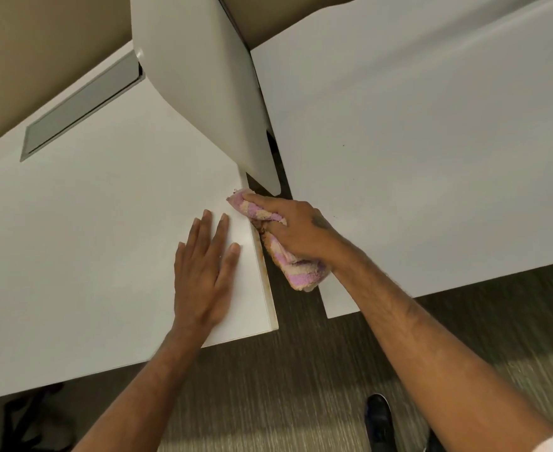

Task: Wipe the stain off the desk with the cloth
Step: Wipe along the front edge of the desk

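A view looking down at a smooth white laminate desk (pixel 89 239) whose right side edge faces a narrow gap, with a second white desk (pixel 431 141) across it. A white curved divider panel (pixel 203 76) rises between the two at the back.

The left hand (pixel 203 272) lies open and flat on the desktop, fingers spread, near the right corner; it holds nothing. The right hand (pixel 296 228) is closed around a fluffy pink-and-cream checked terry cloth (pixel 298 267), pressing its upper end against the desk's side edge just below the divider. The rest of the cloth hangs bunched under the palm, in the gap.

A brownish-orange stain (pixel 266 272) runs as a thin streak down that side edge toward the front corner — most of it lies below the cloth and looks unwiped. Part of the cloth near the fingers is browned.

The cloth looks soft, light and limp, so it likely folds around the edge easily. A bunched handful, gripped as here with fingertips backing the wiping face, should give firm pressure — loose ends would just drag.
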Demonstrator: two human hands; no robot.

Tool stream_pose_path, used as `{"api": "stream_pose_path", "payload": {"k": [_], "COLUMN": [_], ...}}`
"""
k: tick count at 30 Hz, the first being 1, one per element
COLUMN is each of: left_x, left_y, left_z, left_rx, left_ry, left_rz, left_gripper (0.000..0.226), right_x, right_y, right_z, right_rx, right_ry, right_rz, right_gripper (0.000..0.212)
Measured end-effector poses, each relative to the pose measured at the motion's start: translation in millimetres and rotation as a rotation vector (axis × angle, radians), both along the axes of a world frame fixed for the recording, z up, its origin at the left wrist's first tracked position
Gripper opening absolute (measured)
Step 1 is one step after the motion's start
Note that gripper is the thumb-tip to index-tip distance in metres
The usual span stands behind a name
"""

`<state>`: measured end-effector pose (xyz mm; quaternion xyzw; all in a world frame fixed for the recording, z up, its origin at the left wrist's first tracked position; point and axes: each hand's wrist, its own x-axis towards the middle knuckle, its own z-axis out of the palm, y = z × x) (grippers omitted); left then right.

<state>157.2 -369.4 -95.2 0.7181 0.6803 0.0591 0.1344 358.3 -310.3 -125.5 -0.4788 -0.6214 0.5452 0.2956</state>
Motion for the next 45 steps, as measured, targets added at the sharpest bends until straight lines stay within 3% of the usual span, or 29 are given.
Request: {"api": "stream_pose_path", "payload": {"k": [18, 45], "left_x": [1, 1], "left_y": [0, -1], "left_z": [-3, -5], "left_rx": [0.007, 0.012], "left_ry": [0.034, 0.024], "left_rz": [-0.010, 0.005], "left_gripper": [0.052, 0.055], "right_x": [0, 9], "right_y": [-29, -150], "right_z": [-14, -33], "right_rx": [-0.078, -0.150], "right_ry": [0.089, 0.321], "right_rz": [0.030, 0.064], "right_gripper": [0.056, 0.063]}}
